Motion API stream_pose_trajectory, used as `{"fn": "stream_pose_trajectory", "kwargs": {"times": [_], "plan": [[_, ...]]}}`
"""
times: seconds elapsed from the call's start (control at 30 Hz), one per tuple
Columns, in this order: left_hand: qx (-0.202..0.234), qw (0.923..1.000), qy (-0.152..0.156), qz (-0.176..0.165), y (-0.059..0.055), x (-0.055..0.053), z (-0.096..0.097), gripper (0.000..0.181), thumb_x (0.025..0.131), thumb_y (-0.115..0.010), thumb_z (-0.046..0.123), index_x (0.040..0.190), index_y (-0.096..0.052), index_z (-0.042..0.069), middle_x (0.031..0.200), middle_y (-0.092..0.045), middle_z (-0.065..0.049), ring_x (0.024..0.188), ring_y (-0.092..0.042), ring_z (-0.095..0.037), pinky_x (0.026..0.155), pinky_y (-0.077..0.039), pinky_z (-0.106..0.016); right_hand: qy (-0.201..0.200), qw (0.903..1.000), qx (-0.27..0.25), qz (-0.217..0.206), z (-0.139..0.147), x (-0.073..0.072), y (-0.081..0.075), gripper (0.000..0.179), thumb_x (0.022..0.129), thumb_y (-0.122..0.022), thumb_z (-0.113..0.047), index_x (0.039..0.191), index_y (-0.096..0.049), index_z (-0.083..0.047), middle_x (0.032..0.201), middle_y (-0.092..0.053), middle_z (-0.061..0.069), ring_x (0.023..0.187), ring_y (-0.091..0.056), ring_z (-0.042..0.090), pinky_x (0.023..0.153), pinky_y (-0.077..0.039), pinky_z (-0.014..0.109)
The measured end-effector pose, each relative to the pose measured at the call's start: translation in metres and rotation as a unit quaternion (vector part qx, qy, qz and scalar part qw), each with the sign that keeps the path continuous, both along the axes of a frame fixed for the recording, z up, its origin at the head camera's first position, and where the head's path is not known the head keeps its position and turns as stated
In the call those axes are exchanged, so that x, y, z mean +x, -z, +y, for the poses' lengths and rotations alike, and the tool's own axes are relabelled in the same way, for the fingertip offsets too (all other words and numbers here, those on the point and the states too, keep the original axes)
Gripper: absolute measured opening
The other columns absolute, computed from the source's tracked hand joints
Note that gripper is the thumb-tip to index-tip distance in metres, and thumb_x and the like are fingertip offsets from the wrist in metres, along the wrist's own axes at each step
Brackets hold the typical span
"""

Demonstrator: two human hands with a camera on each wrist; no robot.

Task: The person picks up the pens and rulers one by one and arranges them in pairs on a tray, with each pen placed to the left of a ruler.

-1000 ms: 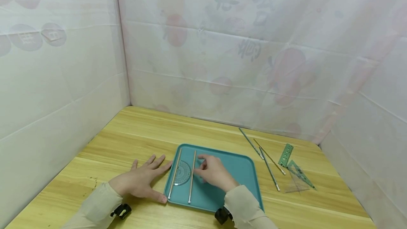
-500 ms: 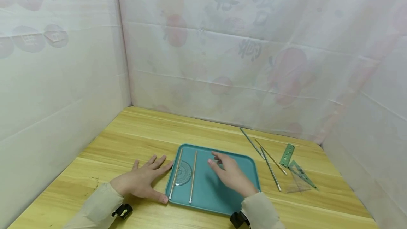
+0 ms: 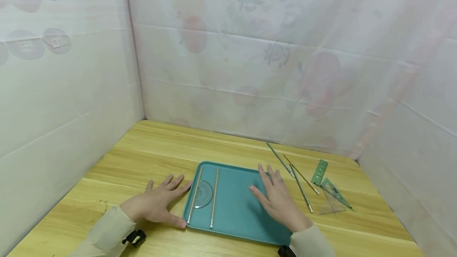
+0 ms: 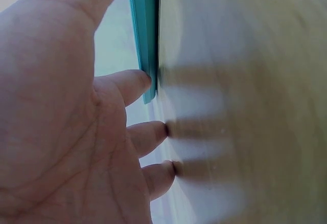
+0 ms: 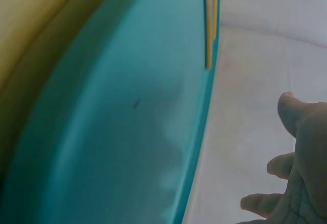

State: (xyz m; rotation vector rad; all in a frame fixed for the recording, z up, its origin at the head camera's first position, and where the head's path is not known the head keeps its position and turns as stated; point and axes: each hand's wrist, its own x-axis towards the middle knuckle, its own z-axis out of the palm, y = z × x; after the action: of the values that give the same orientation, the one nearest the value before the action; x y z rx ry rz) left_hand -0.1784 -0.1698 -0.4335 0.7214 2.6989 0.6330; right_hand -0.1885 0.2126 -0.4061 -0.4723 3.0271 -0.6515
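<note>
My left hand [image 3: 157,202] lies spread on the table beside the teal tray [image 3: 233,197]. Its thumb tip and index finger touch the tray's left rim, which the left wrist view shows too. Above the tray's right side my right hand [image 3: 280,201] hovers with fingers apart and holds nothing. Inside the tray, at the left, a clear protractor [image 3: 204,194] lies between two slim wooden-coloured pencils with white ends. The left pencil [image 3: 194,198] overlaps the protractor's edge; the right pencil [image 3: 214,199] lies roughly parallel to it.
Right of the tray lie two dark green pencils [image 3: 301,188] and a yellow pencil [image 3: 301,173]. Farther right are a green ruler [image 3: 319,172], a green set square [image 3: 337,194] and a clear set square [image 3: 331,205]. White printed curtains [image 3: 228,70] surround the wooden table [image 3: 160,146].
My right hand has moved from beside the right pencil rightward across the tray, its fingers spreading out. My left hand has stayed at the left rim.
</note>
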Motion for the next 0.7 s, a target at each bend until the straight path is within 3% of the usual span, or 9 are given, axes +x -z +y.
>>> {"fn": "stream_pose_trajectory", "kwargs": {"times": [0.2,0.47,0.7], "plan": [[0.002,1.0,0.004,0.004,0.004,0.0,-0.007,0.116,0.083,-0.079,0.074,0.173,-0.025,0.023,0.18,-0.016,-0.019,0.163,-0.013,-0.057,0.107,-0.004,-0.097,0.023,0.9994,0.022,0.016,0.02,0.002,0.004,0.081,0.113,-0.051,-0.05,0.173,-0.015,-0.009,0.176,-0.005,0.035,0.16,0.001,0.064,0.121,-0.012,0.085],[0.01,0.9999,-0.005,0.011,0.006,0.006,-0.013,0.115,0.084,-0.079,0.072,0.173,-0.025,0.024,0.18,-0.017,-0.021,0.162,-0.015,-0.058,0.106,-0.004,-0.098,0.049,0.9965,0.035,0.058,0.061,0.003,0.017,0.079,0.112,-0.053,-0.048,0.17,-0.025,-0.003,0.171,-0.014,0.042,0.152,-0.009,0.075,0.112,-0.017,0.091],[0.014,0.9999,-0.004,0.008,0.004,0.009,-0.016,0.112,0.086,-0.078,0.071,0.173,-0.024,0.024,0.179,-0.017,-0.022,0.162,-0.016,-0.059,0.105,-0.005,-0.098,0.073,0.9953,0.049,0.04,0.092,0.009,0.022,0.078,0.113,-0.052,-0.049,0.168,-0.028,0.001,0.167,-0.016,0.046,0.148,-0.011,0.08,0.106,-0.017,0.095]]}}
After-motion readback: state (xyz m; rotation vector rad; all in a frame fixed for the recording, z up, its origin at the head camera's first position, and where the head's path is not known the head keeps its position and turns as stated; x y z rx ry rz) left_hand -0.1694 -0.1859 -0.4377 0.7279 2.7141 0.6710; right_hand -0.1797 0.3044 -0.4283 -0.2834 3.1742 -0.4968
